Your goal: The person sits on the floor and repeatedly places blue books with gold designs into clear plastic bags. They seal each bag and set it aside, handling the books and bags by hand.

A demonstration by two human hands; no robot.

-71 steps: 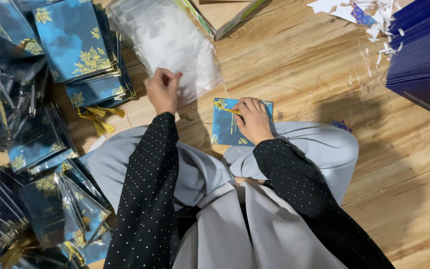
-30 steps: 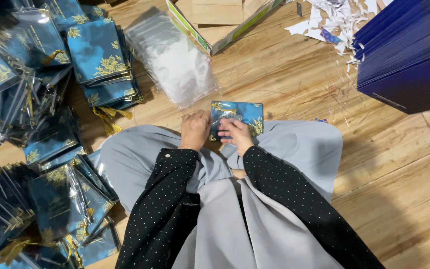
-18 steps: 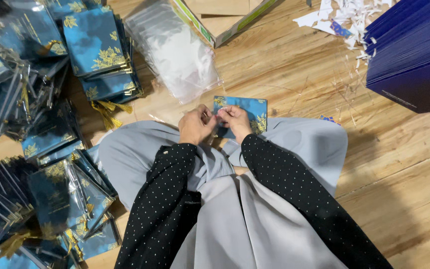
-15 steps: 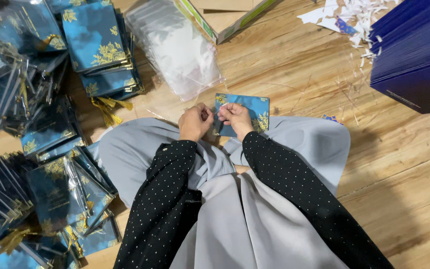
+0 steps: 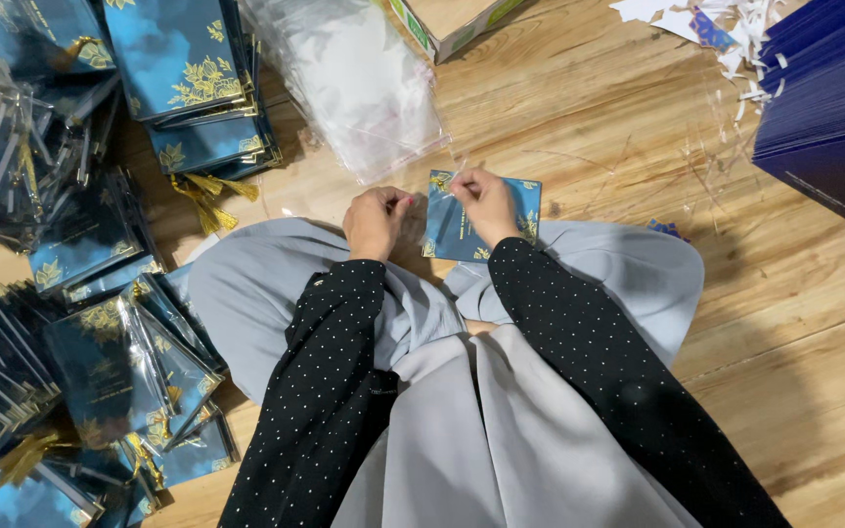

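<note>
Blue card with gold flowers (image 5: 454, 227) lies on my knees; my right hand (image 5: 486, 203) pinches its top edge, my left hand (image 5: 376, 221) curls shut beside it, grip unclear. I judge bagging well underway: sleeved cards (image 5: 100, 362) heap at left, clear sleeves (image 5: 349, 78) and navy stack (image 5: 828, 108) remain.

Your left hand (image 5: 376, 221) is curled, fingers pinched. Your right hand (image 5: 486, 200) pinches beside it. Both forearms angle inward.
</note>
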